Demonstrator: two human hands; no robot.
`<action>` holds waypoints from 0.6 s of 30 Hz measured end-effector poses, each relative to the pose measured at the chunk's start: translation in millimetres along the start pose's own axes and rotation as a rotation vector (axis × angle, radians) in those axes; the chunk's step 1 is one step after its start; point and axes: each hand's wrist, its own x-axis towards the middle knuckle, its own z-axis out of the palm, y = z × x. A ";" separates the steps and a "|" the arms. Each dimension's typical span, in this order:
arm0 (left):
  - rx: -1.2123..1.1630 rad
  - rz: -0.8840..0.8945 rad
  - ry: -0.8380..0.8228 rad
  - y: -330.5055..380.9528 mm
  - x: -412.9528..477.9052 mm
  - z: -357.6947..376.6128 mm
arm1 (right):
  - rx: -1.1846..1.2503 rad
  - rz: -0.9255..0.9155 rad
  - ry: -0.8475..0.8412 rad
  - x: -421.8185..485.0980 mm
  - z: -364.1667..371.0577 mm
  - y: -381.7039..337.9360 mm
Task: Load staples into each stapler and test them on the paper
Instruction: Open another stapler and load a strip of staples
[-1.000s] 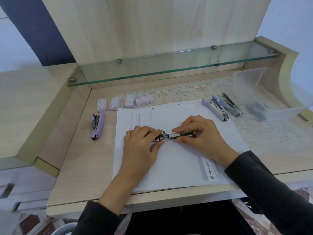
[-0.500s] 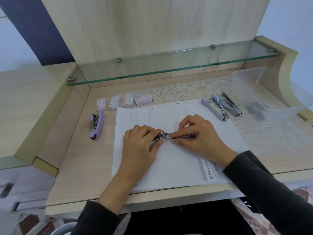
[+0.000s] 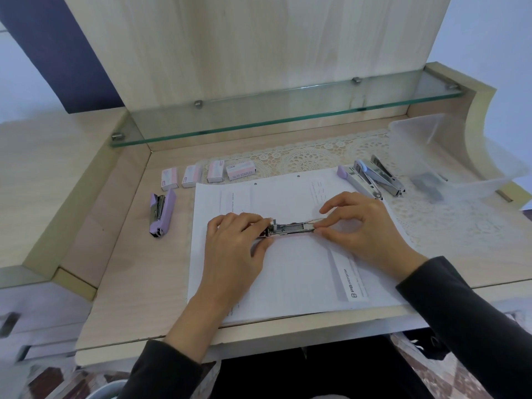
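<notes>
Stapler (image 3: 290, 228) lies open on the paper (image 3: 288, 272); left hand (image 3: 233, 249) grips its hinge end, right hand (image 3: 362, 226) pinches the front; holding it flat seems important before closing

"No 10 STAPLES" on a staple box (image 3: 241, 171); "PB enterprise" on the paper (image 3: 299, 272).

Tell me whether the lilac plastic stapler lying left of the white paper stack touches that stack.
Apart. The head view shows a strip of bare wooden desk between the lilac stapler and the left edge of the paper.
</notes>
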 end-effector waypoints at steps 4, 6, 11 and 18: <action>-0.069 -0.002 0.034 0.4 -0.4 -1.2 | 0.018 0.014 -0.029 -0.3 -0.4 -1.9; -0.073 0.005 0.053 1.1 -1.8 -1.3 | -0.011 0.028 -0.045 -0.4 -0.5 -2.2; -0.056 0.056 0.050 2.7 -2.0 -2.2 | -0.056 -0.012 -0.098 0.7 2.1 -2.1; 0.014 0.111 -0.122 1.1 1.4 -0.1 | -0.038 -0.046 -0.092 0.4 3.9 -0.6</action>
